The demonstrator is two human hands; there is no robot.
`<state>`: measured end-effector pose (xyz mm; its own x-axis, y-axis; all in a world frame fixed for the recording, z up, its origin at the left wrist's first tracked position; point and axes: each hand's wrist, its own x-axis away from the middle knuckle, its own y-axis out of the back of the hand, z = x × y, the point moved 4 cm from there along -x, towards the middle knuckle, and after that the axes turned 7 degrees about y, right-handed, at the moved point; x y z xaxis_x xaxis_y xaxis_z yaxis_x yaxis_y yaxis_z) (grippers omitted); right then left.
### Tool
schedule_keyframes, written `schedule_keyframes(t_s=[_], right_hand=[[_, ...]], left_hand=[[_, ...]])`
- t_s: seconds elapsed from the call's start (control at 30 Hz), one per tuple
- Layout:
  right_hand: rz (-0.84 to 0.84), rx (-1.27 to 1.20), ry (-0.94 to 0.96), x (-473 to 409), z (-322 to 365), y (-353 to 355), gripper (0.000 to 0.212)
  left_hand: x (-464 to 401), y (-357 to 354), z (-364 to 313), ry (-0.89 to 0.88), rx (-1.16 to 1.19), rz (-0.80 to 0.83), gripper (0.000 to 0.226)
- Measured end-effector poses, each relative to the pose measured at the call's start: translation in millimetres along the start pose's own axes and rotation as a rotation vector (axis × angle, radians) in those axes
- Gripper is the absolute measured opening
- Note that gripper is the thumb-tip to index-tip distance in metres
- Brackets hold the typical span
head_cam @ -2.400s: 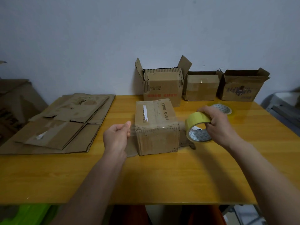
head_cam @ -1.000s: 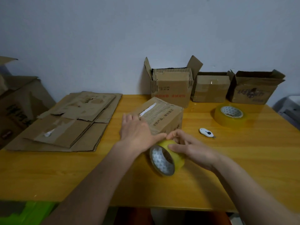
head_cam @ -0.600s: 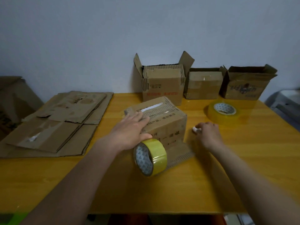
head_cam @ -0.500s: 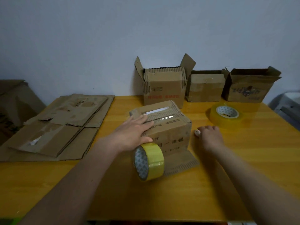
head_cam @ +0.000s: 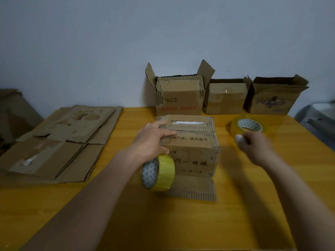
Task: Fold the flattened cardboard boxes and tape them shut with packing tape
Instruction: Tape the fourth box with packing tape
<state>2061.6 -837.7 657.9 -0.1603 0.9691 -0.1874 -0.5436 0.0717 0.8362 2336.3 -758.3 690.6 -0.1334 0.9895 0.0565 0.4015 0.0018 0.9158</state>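
A folded cardboard box (head_cam: 195, 153) stands in the middle of the yellow table (head_cam: 181, 223), with one open flap (head_cam: 192, 189) lying flat towards me. My left hand (head_cam: 150, 140) presses on the box's top left edge with straight fingers. Just under that hand, a yellow packing tape roll (head_cam: 159, 172) stands on edge against the box's front left corner. My right hand (head_cam: 257, 147) hovers to the right of the box and grips a small white cutter (head_cam: 239, 138); it is blurred.
A second, clear tape roll (head_cam: 248, 126) lies flat behind my right hand. Flattened boxes (head_cam: 59, 142) are stacked on the left. Three folded boxes (head_cam: 178, 98) (head_cam: 225, 98) (head_cam: 273, 98) line the wall. A grey object sits off the right edge.
My right hand left the tape roll, reached to the white cutter on the table and lifted it. The box turned square to me. My left hand stayed on the box.
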Motion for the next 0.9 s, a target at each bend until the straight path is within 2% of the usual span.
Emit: schedule_keyframes(t_s=[0.07,0.13,0.2,0.27,0.37,0.43,0.5,0.57,0.7,0.83,0.9], right_hand=[[-0.182,-0.128,0.058,15,19,33,0.019],[-0.244,-0.404,0.122,32,53,49,0.009],[-0.193,-0.71,0.178,46,96,41,0.011],[-0.071,-0.829,0.231,53,132,13,0.011],[0.067,-0.824,0.232,50,157,-35,0.024],[0.125,-0.82,0.251,48,165,-54,0.03],[0.108,-0.8,0.278,49,173,-59,0.024],[0.108,-0.785,0.305,50,177,-62,0.019],[0.146,-0.722,0.329,48,181,-66,0.02],[0.115,-0.655,0.357,46,180,-66,0.018],[0.091,-0.608,0.388,46,178,-68,0.02]], left_hand=[[-1,-1,6,0.037,0.118,-0.032,0.09],[-2,-2,10,0.066,0.239,-0.039,0.104],[-2,-5,12,0.1,0.27,-0.064,0.113],[-1,-6,16,0.144,0.284,-0.094,0.121],[9,-9,29,0.225,0.471,-0.087,0.122],[27,-18,42,0.323,0.743,-0.129,0.11],[51,-35,52,0.395,0.918,-0.217,0.093],[69,-49,52,0.425,0.921,-0.256,0.089],[73,-49,44,0.371,0.636,-0.35,0.099],[62,-58,41,0.345,0.848,-0.207,0.087],[62,-57,45,0.329,0.879,-0.2,0.079]])
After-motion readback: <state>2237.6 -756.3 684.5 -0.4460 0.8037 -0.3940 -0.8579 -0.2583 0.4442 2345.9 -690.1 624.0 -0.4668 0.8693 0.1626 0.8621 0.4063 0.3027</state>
